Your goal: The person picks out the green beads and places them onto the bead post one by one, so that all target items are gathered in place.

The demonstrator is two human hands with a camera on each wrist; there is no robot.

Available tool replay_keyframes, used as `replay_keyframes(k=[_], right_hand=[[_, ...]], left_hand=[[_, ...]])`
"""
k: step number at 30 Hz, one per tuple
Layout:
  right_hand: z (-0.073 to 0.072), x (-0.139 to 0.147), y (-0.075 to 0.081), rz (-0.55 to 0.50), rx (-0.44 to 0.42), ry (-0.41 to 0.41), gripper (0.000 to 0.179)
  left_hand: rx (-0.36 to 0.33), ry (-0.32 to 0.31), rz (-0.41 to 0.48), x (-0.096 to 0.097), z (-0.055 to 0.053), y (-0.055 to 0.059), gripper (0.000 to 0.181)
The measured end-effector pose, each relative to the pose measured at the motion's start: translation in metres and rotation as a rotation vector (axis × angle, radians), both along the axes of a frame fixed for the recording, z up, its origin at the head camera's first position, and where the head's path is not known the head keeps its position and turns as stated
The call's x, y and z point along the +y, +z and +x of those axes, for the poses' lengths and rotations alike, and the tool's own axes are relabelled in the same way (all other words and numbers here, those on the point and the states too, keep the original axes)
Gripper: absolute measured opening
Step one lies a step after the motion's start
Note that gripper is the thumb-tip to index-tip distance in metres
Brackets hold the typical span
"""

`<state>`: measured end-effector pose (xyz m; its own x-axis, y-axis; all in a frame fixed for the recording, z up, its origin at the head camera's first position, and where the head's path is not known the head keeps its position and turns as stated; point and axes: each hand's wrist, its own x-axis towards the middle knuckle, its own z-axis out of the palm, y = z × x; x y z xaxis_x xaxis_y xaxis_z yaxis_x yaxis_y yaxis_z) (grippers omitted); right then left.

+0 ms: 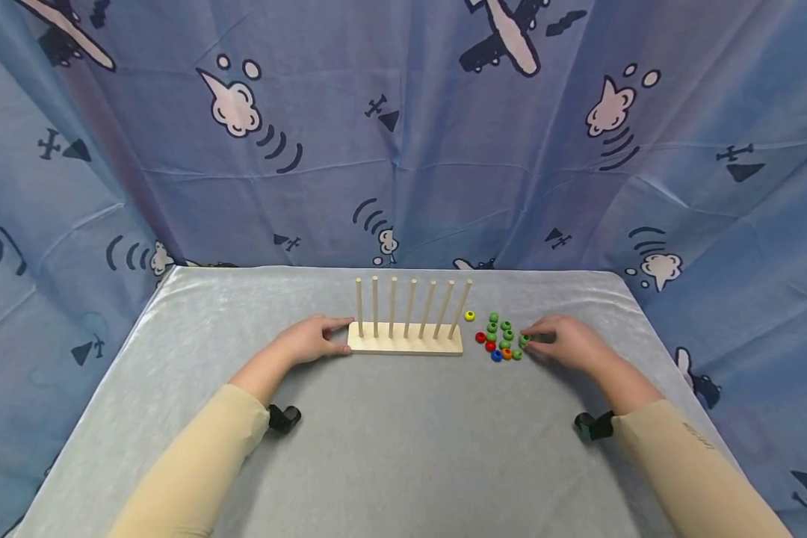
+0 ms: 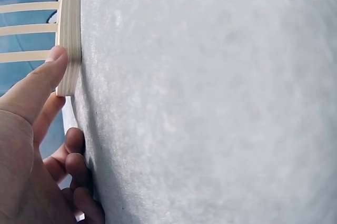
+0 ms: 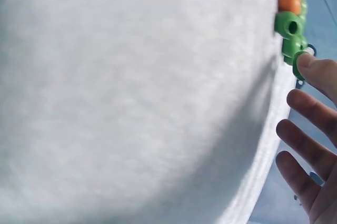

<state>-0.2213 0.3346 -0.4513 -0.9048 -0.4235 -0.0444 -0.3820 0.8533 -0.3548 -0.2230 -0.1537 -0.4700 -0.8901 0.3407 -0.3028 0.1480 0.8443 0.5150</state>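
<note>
A pale wooden peg rack (image 1: 405,344) with a row of several upright bare pegs stands on the table. My left hand (image 1: 307,340) holds its left end between thumb and forefinger. In the left wrist view the thumb (image 2: 52,63) lies against the base edge, while the other fingers are bent below it. Right of the rack lies a cluster of round beads with holes, mostly green. At the right side of this cluster, my right hand (image 1: 568,342) pinches a green bead (image 1: 524,340). In the right wrist view the thumb covers part of that bead (image 3: 299,69), and the remaining fingers are spread.
Close to the pinched bead lie an orange bead (image 1: 506,353), a blue bead (image 1: 496,356) and two red beads (image 1: 480,338). A yellow bead (image 1: 469,316) sits apart, nearer the rack. A grey cloth covers the table (image 1: 403,448), and a patterned blue curtain (image 1: 403,149) hangs behind it.
</note>
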Motion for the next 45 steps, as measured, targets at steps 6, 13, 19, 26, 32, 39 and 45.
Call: replay_keyframes(k=[6, 13, 19, 26, 32, 39, 45], right_hand=[[0.004, -0.002, 0.014, -0.018, -0.029, -0.060, 0.029], [0.004, -0.005, 0.027, -0.057, -0.019, -0.072, 0.033], [0.006, -0.016, 0.045, -0.104, 0.007, -0.067, 0.033], [0.007, -0.037, 0.066, -0.166, 0.053, -0.041, 0.032], [0.008, -0.060, 0.084, -0.197, 0.092, -0.013, 0.032], [0.007, -0.078, 0.098, -0.295, 0.171, 0.028, 0.027], [0.007, -0.086, 0.106, -0.324, 0.186, 0.045, 0.028]], left_hand=[[-0.016, 0.004, 0.003, 0.000, 0.002, 0.002, 0.070], [-0.018, 0.004, 0.001, 0.001, 0.001, 0.000, 0.070], [-0.019, -0.005, 0.000, 0.002, 0.000, -0.002, 0.071], [-0.020, 0.004, 0.007, 0.003, 0.001, -0.002, 0.070], [-0.015, 0.004, 0.015, 0.003, 0.002, -0.001, 0.070], [-0.021, 0.010, 0.015, 0.003, 0.003, 0.001, 0.069], [-0.021, 0.002, 0.022, 0.003, 0.002, 0.002, 0.070]])
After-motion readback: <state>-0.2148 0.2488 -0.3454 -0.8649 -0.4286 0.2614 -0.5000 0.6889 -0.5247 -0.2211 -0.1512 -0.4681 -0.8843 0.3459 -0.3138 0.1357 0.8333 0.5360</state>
